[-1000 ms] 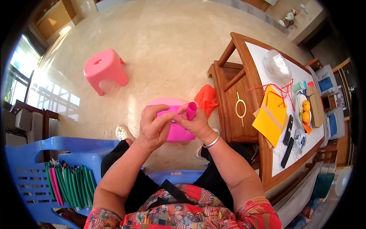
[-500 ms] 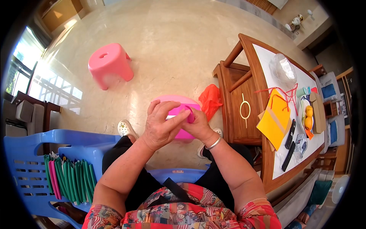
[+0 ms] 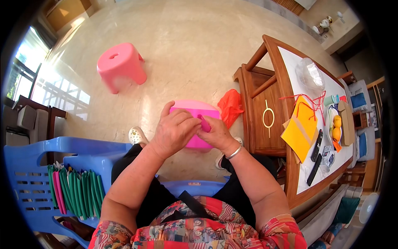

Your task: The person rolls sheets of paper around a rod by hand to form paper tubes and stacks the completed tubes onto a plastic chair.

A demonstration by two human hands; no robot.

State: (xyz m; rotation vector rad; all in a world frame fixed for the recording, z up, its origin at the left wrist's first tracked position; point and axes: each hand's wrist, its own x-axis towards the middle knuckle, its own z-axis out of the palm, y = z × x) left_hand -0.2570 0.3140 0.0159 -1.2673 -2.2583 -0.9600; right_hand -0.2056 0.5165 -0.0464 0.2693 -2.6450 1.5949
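My right hand (image 3: 216, 132) is closed on a small folded magenta piece (image 3: 204, 123) that looks like thin paper or film. A silver bangle circles that wrist. My left hand (image 3: 176, 129) is closed too, fingers curled, its tips against the right hand's fingers; what they pinch is hidden. Below both hands a flat magenta sheet (image 3: 210, 113) lies on a round pink stool (image 3: 191, 103).
A blue plastic chair (image 3: 89, 145) at my left bears a row of green and magenta folded pieces (image 3: 78, 193). A red plastic bag (image 3: 230, 108) lies beyond my right hand. The wooden table (image 3: 295, 198) holds yellow sheets (image 3: 299, 135). Another pink stool (image 3: 121, 62) stands farther off.
My left hand has turned and its fingers have curled in closer to the right hand. The white strip seen beneath it is out of sight, and more of the magenta sheet shows.
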